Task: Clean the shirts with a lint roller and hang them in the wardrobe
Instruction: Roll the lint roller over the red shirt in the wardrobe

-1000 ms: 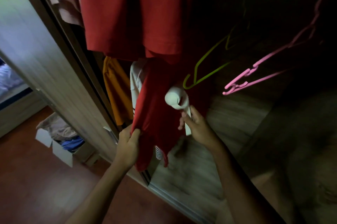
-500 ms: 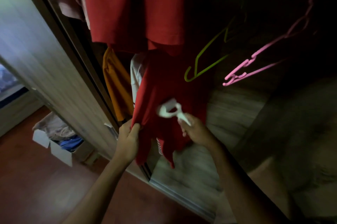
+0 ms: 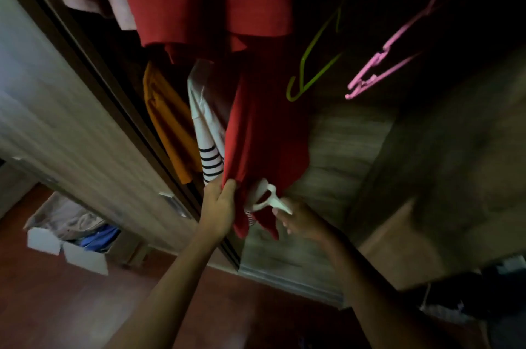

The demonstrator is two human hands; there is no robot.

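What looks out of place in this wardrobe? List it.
Nothing is damaged or spilled. The green hanger and pink hanger hang empty and tilted right of the red shirt; a box on the floor holds crumpled clothes.

lint roller [image 3: 265, 197] lower, at shirt [image 3: 264, 135] hem

Your left hand [image 3: 217, 206] grips the lower edge of the hanging shirt [image 3: 264, 132] on its left side. Your right hand [image 3: 301, 222], just to the right, holds the lint roller [image 3: 266, 198] at that same edge. Between the shirt and the sliding door [image 3: 71, 121] hang a striped garment [image 3: 210, 161] and, further left, an outer garment [image 3: 170, 126]. To the shirt's right hang a near hanger [image 3: 311, 70] and a far hanger [image 3: 378, 70]. A box [image 3: 71, 246] sits on the floor, left of the door.
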